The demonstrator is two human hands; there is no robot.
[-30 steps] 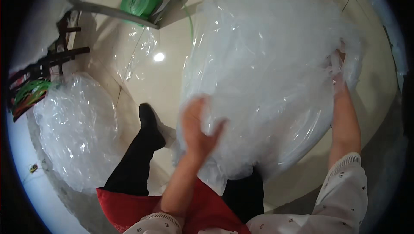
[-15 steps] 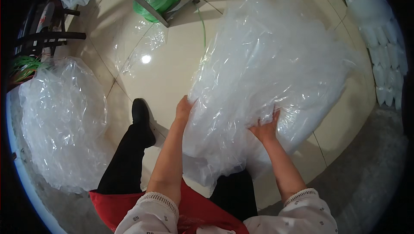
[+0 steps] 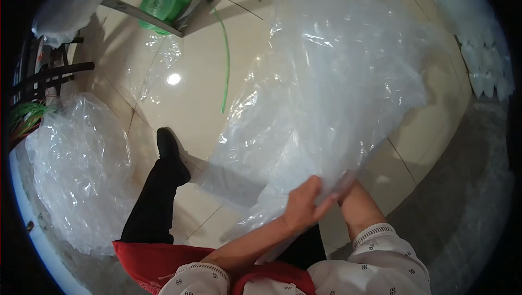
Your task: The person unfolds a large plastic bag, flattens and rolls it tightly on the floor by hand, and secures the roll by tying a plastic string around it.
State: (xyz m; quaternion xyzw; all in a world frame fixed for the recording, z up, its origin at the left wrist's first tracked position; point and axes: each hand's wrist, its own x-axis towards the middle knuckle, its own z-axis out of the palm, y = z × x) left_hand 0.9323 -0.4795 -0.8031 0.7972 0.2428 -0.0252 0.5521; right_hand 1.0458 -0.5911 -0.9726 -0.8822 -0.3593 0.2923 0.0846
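A large clear plastic sheet spreads over the pale tiled floor in front of me. My left hand grips its near edge, fingers curled into the film. Only the wrist and forearm of my right hand show just beside the left; the fingers are hidden under the plastic. Both arms wear white patterned sleeves. My black shoe and dark trouser leg stand left of the sheet, above a red garment at my waist.
A heap of crumpled clear plastic lies at the left. A green spool sits in a metal frame at the top, with a green cord trailing down the floor. Stacked white packs line the upper right.
Both hands have drawn back toward my body and come together at the sheet's near edge. The sheet now lies more spread out and farther from me.
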